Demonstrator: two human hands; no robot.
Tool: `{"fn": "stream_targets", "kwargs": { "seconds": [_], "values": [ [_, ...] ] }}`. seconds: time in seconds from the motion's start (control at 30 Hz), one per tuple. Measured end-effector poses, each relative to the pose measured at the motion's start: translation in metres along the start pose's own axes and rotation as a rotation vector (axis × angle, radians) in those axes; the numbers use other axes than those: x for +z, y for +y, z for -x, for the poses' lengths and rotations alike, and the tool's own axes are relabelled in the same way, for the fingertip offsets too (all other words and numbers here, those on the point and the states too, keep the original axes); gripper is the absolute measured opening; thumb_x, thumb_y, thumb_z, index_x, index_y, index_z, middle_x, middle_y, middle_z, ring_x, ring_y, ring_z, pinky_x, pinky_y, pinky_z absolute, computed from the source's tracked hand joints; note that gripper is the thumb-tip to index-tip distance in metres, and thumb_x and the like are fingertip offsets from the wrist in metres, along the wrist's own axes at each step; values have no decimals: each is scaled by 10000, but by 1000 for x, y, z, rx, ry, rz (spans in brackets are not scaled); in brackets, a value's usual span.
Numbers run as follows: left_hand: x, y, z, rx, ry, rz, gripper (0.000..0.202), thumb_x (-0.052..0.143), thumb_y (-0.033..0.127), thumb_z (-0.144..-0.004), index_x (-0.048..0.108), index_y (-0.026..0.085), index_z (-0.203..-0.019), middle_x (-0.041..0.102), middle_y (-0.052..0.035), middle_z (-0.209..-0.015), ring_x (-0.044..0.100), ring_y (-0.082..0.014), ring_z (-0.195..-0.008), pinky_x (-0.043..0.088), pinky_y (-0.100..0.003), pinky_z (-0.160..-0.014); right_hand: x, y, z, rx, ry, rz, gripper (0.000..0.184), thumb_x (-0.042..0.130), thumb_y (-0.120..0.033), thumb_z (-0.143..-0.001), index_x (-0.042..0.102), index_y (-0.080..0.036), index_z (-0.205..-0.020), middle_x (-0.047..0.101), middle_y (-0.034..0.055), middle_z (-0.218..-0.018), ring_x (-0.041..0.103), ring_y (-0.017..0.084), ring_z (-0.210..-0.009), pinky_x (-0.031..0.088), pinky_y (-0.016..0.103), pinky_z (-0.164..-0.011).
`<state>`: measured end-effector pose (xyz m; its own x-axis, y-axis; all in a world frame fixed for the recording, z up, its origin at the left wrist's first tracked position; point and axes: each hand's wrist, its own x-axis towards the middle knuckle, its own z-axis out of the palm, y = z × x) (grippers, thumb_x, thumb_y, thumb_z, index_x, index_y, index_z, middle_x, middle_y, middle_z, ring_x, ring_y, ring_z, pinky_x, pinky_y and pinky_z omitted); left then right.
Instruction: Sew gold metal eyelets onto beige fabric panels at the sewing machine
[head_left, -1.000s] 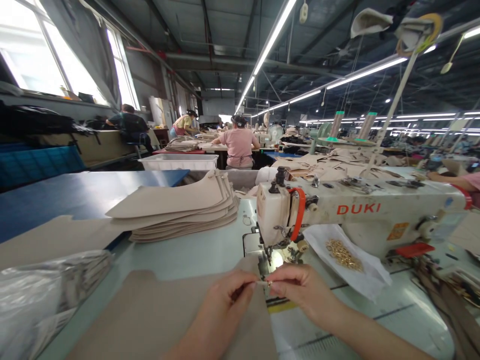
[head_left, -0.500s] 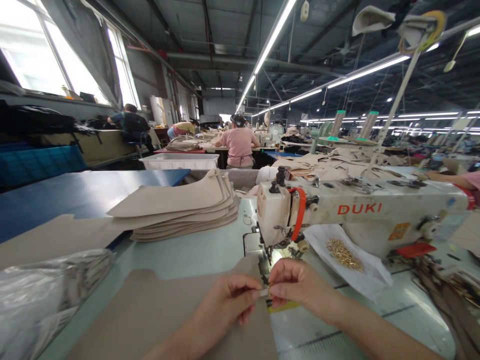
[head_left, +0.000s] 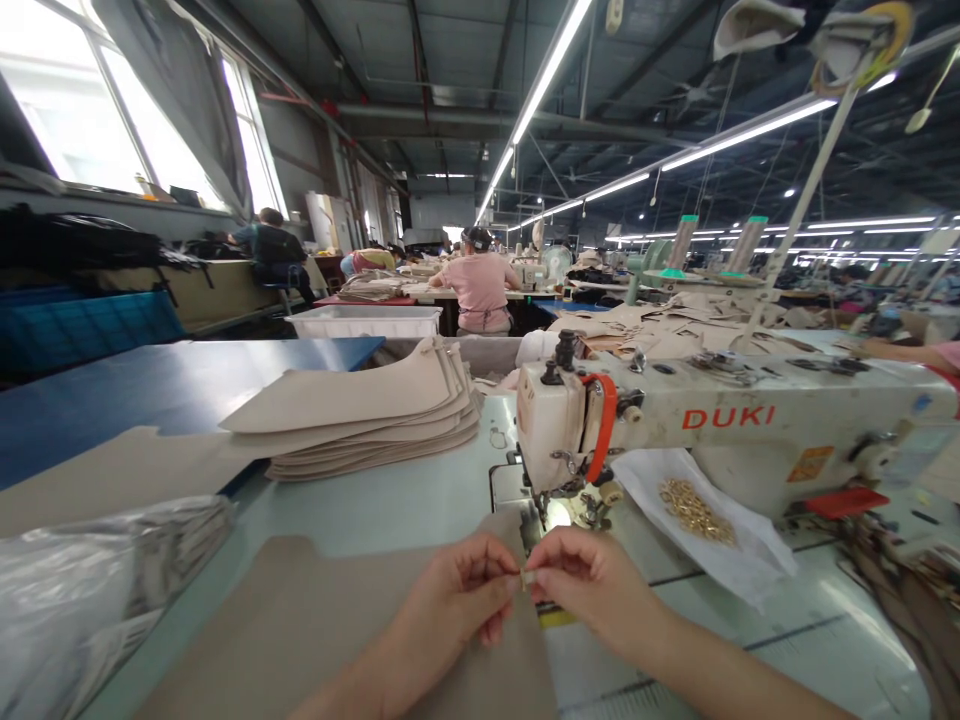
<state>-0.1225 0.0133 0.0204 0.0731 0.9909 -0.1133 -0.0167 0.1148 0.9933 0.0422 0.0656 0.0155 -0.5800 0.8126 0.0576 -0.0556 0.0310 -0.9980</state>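
Both of my hands meet in a pinch just in front of the sewing machine's needle area. A small pale fabric strip (head_left: 531,577) runs between their fingertips, with a small gold metal ring (head_left: 523,579) on it. My left hand (head_left: 469,592) is closed at the strip's left end, right beside the ring. My right hand (head_left: 589,575) pinches the strip's other end; the fingers hide most of it. Beneath my left hand a taupe fabric panel (head_left: 322,620) lies flat, its right edge reaching the machine's needle plate.
The sewing machine (head_left: 720,410) stands at right. A white paper sheet (head_left: 637,480) with many gold rings (head_left: 697,510) lies under its arm. Cut panels (head_left: 360,410) are stacked behind my left hand. A plastic-wrapped bundle (head_left: 97,580) lies at left. A person in pink (head_left: 476,285) sits ahead.
The ring has shifted from my right fingertips to beside my left fingertips. My right fingers now grip the strip on the ring's right side. The view has shifted slightly.
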Motion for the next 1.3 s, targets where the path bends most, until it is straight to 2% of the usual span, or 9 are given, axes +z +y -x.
{"fn": "stream_targets", "kwargs": {
  "seconds": [0.1,0.3,0.53,0.77,0.87,1.0,1.1,1.17,1.3],
  "values": [
    [-1,0,-1,1,3,46,390,726,497,-630,521,173,-700,546,70,-472,470,-63,-376,354,-182,-401,2,3,-6,63,-19,-40,177,744,-277,-629,618,-169,-691,613,-35,-595,589,107,-561,464,228,-577],
    [-2,7,-2,-149,82,249,394,721,485,-642,579,154,-801,637,13,-597,574,-95,-486,437,-220,-517,1,7,-12,120,-13,-159,381,794,-467,-574,623,-157,-714,624,-15,-608,601,120,-564,486,260,-603],
    [0,10,-1,-178,27,192,353,794,390,-584,600,148,-752,633,8,-611,541,-89,-546,424,-219,-579,4,9,-10,116,10,-182,403,790,-504,-570,623,-165,-708,607,-17,-592,592,126,-575,478,265,-608],
    [0,10,-1,-43,-43,-68,175,649,322,-680,577,163,-691,558,34,-594,502,-112,-564,398,-237,-580,4,8,-1,12,-42,-75,210,694,-355,-705,601,-177,-768,608,-12,-661,574,129,-633,440,250,-613],
    [-1,5,0,77,18,-295,51,539,195,-706,579,164,-697,555,24,-639,497,-129,-624,382,-235,-597,5,5,5,-93,-33,155,189,686,-229,-695,592,-190,-854,616,-8,-781,570,143,-741,436,250,-679],
    [-2,3,3,125,97,-488,103,480,132,-699,574,172,-707,550,25,-662,488,-130,-643,358,-222,-585,5,4,7,-172,-12,347,168,670,-158,-678,563,-197,-802,598,-20,-776,562,143,-758,426,237,-687],
    [-1,3,3,107,135,-479,70,492,144,-703,548,181,-687,506,44,-608,460,-119,-592,340,-210,-548,3,4,6,-266,4,380,60,574,-132,-741,571,-191,-750,603,-2,-779,558,135,-739,425,235,-682],
    [-1,3,2,109,134,-426,46,521,171,-711,557,182,-684,518,39,-611,472,-123,-600,354,-208,-554,2,5,5,-306,34,369,88,538,-120,-752,574,-189,-711,613,9,-779,559,134,-726,427,235,-675],
    [0,3,0,126,144,-243,75,608,241,-698,585,174,-673,594,6,-689,527,-145,-672,412,-229,-631,3,9,3,-278,97,236,77,552,-132,-725,571,-191,-681,624,14,-764,565,146,-732,437,245,-681]
  ]
}}
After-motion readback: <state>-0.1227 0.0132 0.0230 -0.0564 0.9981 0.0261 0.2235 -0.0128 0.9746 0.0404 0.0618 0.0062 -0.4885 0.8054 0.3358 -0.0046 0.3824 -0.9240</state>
